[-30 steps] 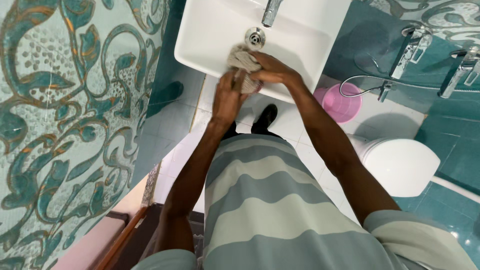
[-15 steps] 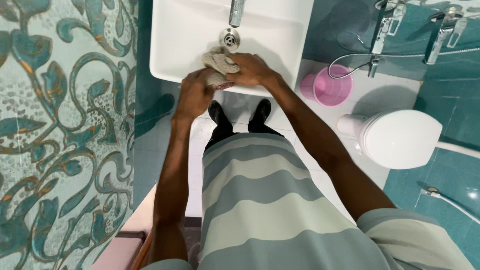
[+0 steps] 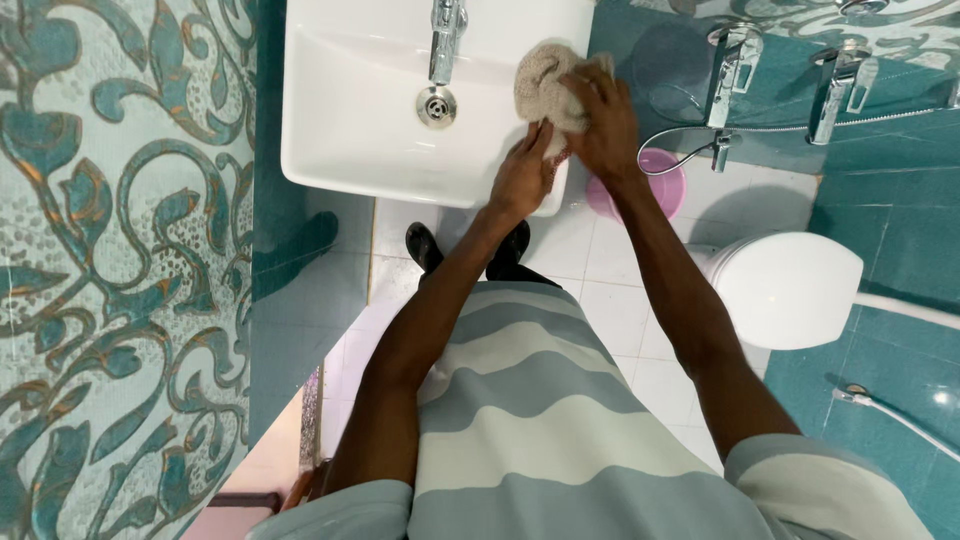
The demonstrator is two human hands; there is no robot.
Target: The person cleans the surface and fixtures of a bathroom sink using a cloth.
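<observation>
Over the sink's (image 3: 330, 150) right edge, both hands' fingers (image 3: 596, 88) clutch a beige cloth (image 3: 545, 80).

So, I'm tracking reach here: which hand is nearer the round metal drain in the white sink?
Left. The left hand is at the sink's front right, nearer the round metal drain. The right hand is further right, on the beige cloth at the rim.

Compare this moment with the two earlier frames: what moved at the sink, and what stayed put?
Both hands carried the beige cloth from the front rim below the drain to the sink's right side. The right hand now presses it there; the left hand holds its lower edge. The grip on the cloth never loosened. Faucet, pink bucket and toilet are unmoved.
</observation>
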